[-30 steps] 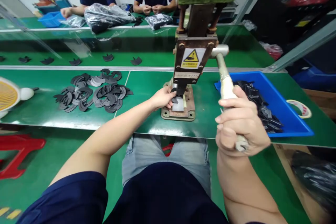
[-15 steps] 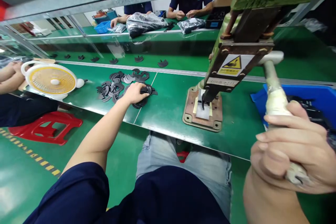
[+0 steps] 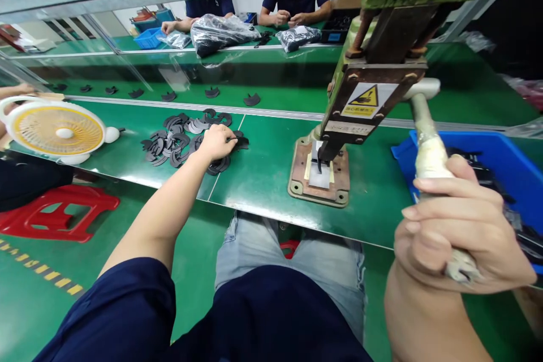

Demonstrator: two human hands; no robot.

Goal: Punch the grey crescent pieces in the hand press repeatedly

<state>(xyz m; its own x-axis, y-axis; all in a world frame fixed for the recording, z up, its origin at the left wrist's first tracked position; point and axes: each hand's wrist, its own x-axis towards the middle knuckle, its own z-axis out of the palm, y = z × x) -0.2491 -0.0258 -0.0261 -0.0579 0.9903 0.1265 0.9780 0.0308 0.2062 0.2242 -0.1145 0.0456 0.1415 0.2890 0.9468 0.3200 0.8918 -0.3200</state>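
Note:
On the green bench, my left hand (image 3: 218, 142) is at the right side of a pile of black curved pieces (image 3: 169, 144), its fingers pinched on a dark curved piece (image 3: 241, 142) at their tips. My right hand (image 3: 462, 226) is wrapped round the taped lever handle (image 3: 433, 158) of a hand press (image 3: 360, 90). The press stands on a brown metal base (image 3: 297, 172) to the right of the pile. Beneath its ram, a pale metal plate (image 3: 319, 177) lies on the base, with a small dark hooked part above it.
A blue bin (image 3: 487, 144) of black parts stands at the right, behind my right hand. At the left are a white and yellow fan (image 3: 59, 130) and a red stool (image 3: 80, 203). Spaced black pieces (image 3: 251, 100) lie beyond the metal rail. Co-workers' hands (image 3: 288, 18) are across the bench.
My view has turned slightly to the right. The fingers of my left hand have drawn together at the pile's edge. My right hand keeps its hold on the lever.

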